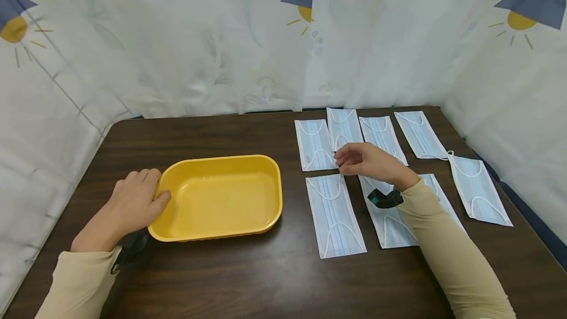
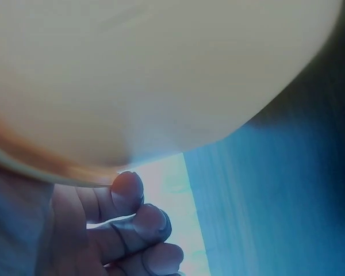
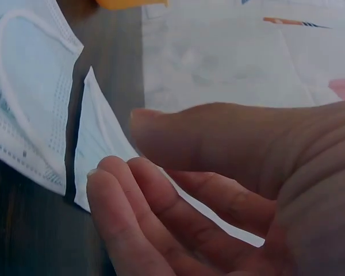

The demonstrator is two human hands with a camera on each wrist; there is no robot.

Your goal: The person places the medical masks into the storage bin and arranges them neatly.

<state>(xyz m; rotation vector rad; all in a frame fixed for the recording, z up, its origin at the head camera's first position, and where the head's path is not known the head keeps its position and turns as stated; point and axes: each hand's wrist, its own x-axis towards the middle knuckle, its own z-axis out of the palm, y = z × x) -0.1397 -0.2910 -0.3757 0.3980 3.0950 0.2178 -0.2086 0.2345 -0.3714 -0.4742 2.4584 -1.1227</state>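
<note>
On the left of the table, a yellow plastic tray (image 1: pixel 217 201) stands with nothing in it. My left hand (image 1: pixel 135 201) grips its left end, the thumb over the rim and the fingers at the outside. In the left wrist view the curled fingers (image 2: pixel 152 221) show beside the tray wall (image 2: pixel 161 69). My right hand (image 1: pixel 369 161) hovers over blue face masks with white ear loops, fingers loosely bent. The right wrist view shows a gap between thumb and fingertips, with a mask (image 3: pixel 31 92) beyond them. Closest in the head view are an upper mask (image 1: pixel 312 142) and a lower mask (image 1: pixel 334 215).
Several more masks lie flat at the right, including a far one (image 1: pixel 418 132) and one near the right edge (image 1: pixel 480 188). Another mask (image 1: pixel 394 233) lies partly under the right forearm. White patterned cloth (image 1: pixel 212 53) hangs behind the dark wooden table (image 1: pixel 230 279).
</note>
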